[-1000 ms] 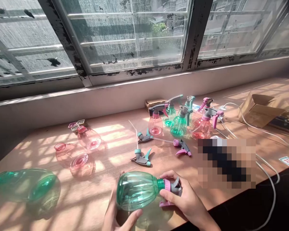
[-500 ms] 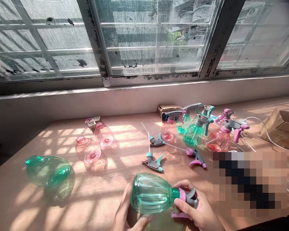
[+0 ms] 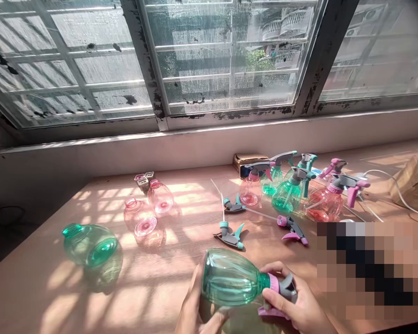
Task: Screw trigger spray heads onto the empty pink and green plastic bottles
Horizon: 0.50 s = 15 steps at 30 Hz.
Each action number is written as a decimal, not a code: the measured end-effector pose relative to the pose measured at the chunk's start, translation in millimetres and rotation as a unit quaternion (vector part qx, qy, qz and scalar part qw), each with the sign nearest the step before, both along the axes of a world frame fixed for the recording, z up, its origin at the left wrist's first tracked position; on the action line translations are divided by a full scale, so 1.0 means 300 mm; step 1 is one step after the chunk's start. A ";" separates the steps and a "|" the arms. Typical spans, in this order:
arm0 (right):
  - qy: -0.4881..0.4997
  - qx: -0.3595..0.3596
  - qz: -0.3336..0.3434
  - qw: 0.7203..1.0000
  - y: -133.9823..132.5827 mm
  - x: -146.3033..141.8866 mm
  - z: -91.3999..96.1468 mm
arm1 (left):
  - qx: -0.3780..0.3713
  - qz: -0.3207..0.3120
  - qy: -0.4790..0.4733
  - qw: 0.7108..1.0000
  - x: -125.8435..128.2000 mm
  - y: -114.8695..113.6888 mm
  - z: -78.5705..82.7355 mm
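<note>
A green transparent spray bottle (image 3: 231, 280) lies sideways in the air between my hands, its base to the left. My left hand (image 3: 202, 308) is closed around the base end, thumb below. My right hand (image 3: 294, 299) grips the pink collar (image 3: 274, 282) at the neck, fingers behind and thumb in front. The grey and pink trigger head (image 3: 288, 287) is on the neck, partly hidden by that hand. Beyond the bottle lie loose spray heads: two grey and teal, one of them the nearer spray head (image 3: 230, 236), and a grey and pink spray head (image 3: 292, 229).
On the left lie a headless green bottle (image 3: 90, 246) and two headless pink bottles (image 3: 139, 218). Several bottles with spray heads, including a green one (image 3: 286, 197), stand at the back right. A cardboard box (image 3: 413, 185) and white cables are farther right. A blurred patch covers the lower right.
The view has turned slightly left, so everything appears shifted to the right. Both hands keep the same hold on the bottle and its collar.
</note>
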State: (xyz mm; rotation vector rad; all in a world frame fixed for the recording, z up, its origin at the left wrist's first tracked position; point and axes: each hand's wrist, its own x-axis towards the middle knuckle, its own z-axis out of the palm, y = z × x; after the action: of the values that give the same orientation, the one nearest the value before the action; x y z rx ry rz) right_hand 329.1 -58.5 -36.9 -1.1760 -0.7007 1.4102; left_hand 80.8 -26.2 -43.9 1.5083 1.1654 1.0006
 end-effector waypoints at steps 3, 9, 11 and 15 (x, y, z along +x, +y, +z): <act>-0.006 0.000 -0.004 1.000 0.002 -0.005 0.016 | -0.018 -0.010 -0.009 1.000 0.000 -0.008 0.007; -0.025 -0.007 0.005 1.000 -0.002 -0.009 0.003 | 0.008 -0.026 -0.070 0.997 0.001 0.005 -0.058; -0.014 -0.007 0.003 1.000 -0.003 -0.007 -0.008 | 0.017 -0.019 -0.063 0.998 0.004 0.009 -0.066; 0.001 -0.009 -0.008 1.000 -0.005 -0.005 -0.008 | 0.012 0.005 -0.043 0.999 0.002 -0.001 -0.038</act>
State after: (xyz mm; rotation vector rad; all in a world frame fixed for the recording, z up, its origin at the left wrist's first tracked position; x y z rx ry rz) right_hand 327.6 -59.9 -39.5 -1.1908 -0.6766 1.4070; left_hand 81.5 -26.5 -55.4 1.4659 1.1042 1.0794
